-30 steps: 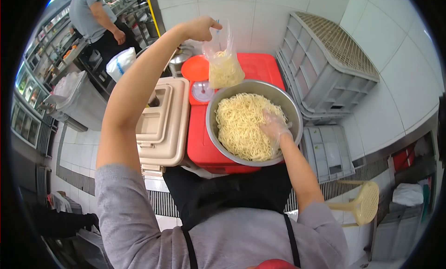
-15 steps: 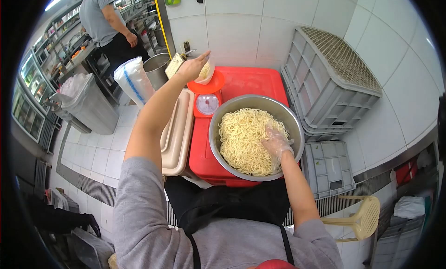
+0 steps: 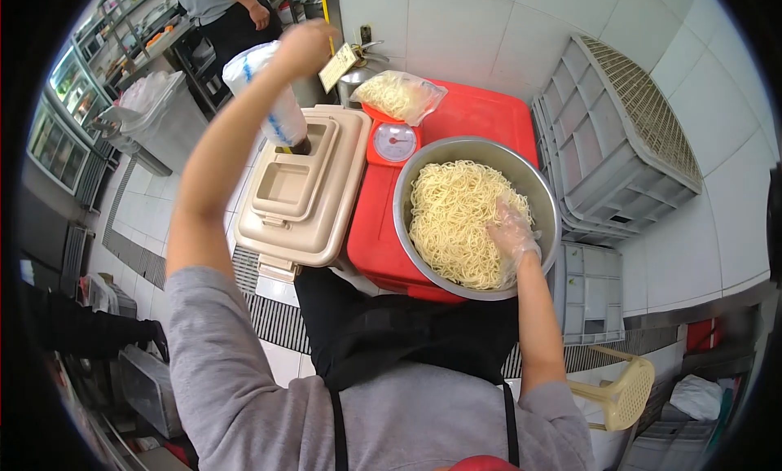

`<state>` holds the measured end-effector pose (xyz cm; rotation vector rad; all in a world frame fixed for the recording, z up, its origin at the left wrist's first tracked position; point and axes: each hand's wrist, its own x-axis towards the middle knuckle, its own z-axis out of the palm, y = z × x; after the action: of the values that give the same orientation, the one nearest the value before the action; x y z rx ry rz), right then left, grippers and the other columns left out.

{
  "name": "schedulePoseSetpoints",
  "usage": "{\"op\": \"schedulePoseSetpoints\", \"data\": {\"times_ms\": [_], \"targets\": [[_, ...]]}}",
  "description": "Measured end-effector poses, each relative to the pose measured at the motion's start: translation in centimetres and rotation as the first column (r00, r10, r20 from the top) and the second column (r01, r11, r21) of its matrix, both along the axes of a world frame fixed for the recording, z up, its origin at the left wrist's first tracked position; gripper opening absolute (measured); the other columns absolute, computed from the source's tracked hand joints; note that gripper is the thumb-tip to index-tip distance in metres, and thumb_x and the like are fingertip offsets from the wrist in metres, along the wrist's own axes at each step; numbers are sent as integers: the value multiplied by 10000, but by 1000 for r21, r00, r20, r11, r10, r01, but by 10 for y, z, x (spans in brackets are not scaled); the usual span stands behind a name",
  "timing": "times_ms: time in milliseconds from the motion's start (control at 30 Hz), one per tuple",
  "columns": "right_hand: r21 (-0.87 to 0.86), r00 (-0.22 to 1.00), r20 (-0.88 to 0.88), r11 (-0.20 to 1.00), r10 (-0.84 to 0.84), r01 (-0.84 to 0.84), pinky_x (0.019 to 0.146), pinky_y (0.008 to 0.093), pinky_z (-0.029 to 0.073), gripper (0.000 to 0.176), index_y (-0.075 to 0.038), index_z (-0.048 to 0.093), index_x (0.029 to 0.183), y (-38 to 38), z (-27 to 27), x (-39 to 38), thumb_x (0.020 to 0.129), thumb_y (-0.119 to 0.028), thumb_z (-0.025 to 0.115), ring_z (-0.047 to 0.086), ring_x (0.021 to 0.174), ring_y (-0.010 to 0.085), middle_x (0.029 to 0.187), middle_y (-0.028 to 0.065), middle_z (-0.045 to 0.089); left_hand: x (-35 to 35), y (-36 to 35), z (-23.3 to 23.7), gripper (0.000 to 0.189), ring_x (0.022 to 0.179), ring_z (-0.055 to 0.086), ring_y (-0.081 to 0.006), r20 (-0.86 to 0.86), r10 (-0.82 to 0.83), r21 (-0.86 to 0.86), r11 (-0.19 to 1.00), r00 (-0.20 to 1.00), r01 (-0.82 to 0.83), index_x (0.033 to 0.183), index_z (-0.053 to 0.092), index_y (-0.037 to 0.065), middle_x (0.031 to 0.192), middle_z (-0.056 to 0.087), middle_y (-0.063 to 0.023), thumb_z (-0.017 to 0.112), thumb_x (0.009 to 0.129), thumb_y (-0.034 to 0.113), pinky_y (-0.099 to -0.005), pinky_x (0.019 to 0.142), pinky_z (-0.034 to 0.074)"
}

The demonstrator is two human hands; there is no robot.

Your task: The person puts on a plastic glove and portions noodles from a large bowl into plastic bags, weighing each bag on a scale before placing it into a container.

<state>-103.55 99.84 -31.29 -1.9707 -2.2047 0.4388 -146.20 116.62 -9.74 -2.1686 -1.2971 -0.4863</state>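
My right hand (image 3: 515, 233), in a clear plastic glove, lies open on a heap of pale yellow noodles (image 3: 452, 219), its fingertips partly sunk in. The noodles fill a large steel bowl (image 3: 544, 174). My bare left hand (image 3: 305, 49) is raised at the upper left, smeared by motion, beside the top of a white plastic-wrapped bundle with blue marks (image 3: 281, 113); its fingers do not show clearly. To the right of that hand, a clear bag of noodles (image 3: 399, 95) rests on the orange-red pan of a red dial scale (image 3: 396, 143).
Bowl and scale stand on a red lidded box (image 3: 481, 113). Left of it is a beige lidded container (image 3: 346, 174). Grey crates (image 3: 582, 145) are stacked along the tiled wall, with a cream stool (image 3: 623, 394) at lower right. Another person (image 3: 224, 15) stands at the far left.
My left hand has let go of the noodle bag, which now lies on the scale pan, and has moved up and left. The view has shifted; my right hand stays in the noodles.
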Motion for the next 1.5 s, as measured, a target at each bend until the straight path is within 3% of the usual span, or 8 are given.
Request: {"op": "schedulePoseSetpoints", "data": {"times_ms": [267, 400, 467, 900, 1100, 1200, 1267, 1500], "targets": [[7, 1000, -11, 1000, -4, 4, 1050, 369, 238, 651, -60, 289, 1342, 0, -3, 1, 793, -316, 527, 292, 1264, 330, 1330, 205, 353, -113, -29, 55, 323, 937, 562, -314, -277, 477, -327, 769, 834, -549, 986, 616, 35, 954, 605, -169, 528, 679, 83, -376, 808, 454], [13, 1000, -14, 1000, -7, 7, 1054, 368, 229, 644, -66, 298, 1340, 0, -7, 3, 792, -320, 523, 288, 1266, 329, 1340, 199, 342, -127, -31, 38, 274, 862, 577, -329, -126, 460, -260, 840, 879, -477, 935, 629, 32, 893, 615, -157, 540, 681, 86, -385, 764, 461], [-4, 999, -12, 999, -44, 44, 1054, 366, 228, 648, -71, 304, 1339, -5, 4, -3, 787, -329, 524, 285, 1268, 327, 1346, 195, 335, -135, -27, 24, 159, 766, 592, -335, 30, 122, 127, 984, 992, -125, 788, 644, 45, 767, 617, -154, 535, 722, 140, -406, 668, 479], [6, 998, 4, 998, -66, 66, 1049, 367, 238, 642, -95, 296, 1347, 0, -12, 2, 791, -325, 519, 291, 1265, 326, 1359, 194, 314, -138, -16, 37, 118, 703, 597, -324, -161, 301, 22, 953, 940, -302, 739, 625, 60, 706, 608, -146, 557, 691, 144, -414, 622, 474], [-8, 999, -7, 999, -35, 35, 1039, 378, 256, 649, -94, 289, 1350, -3, 10, -6, 790, -322, 525, 295, 1262, 324, 1343, 189, 341, -139, -8, 102, 156, 747, 587, -333, 121, 231, 69, 968, 965, -240, 791, 592, 36, 761, 609, -165, 571, 668, 130, -417, 629, 461], [-13, 999, -35, 999, -40, 40, 1020, 388, 284, 628, -96, 318, 1335, -7, 17, -9, 790, -326, 530, 351, 1224, 321, 1311, 187, 380, -124, -15, 94, 232, 773, 586, -340, -63, 217, -268, 936, 974, -226, 839, 614, 40, 798, 613, -173, 603, 633, 147, -432, 651, 460], [137, 965, 248, 989, -82, 49, 965, 389, 350, 497, -112, 466, 1229, -16, 39, -15, 784, -319, 543, 420, 1162, 317, 1263, 182, 434, -122, -13, 70, 225, 795, 598, -327, -317, 312, -294, 866, 896, -405, 841, 640, 43, 802, 628, -162, 588, 646, 144, -371, 696, 482], [68, 995, 78, 995, 62, -67, 782, 410, 462, 271, -46, 627, 858, 42, 73, -47, 777, -278, 514, 570, 875, 339, 963, 187, 594, -127, -24, 38, 120, 751, 611, -302, -35, 357, -167, 919, 934, -357, 740, 668, 68, 746, 632, -137, 574, 704, 133, -385, 671, 492]]}}
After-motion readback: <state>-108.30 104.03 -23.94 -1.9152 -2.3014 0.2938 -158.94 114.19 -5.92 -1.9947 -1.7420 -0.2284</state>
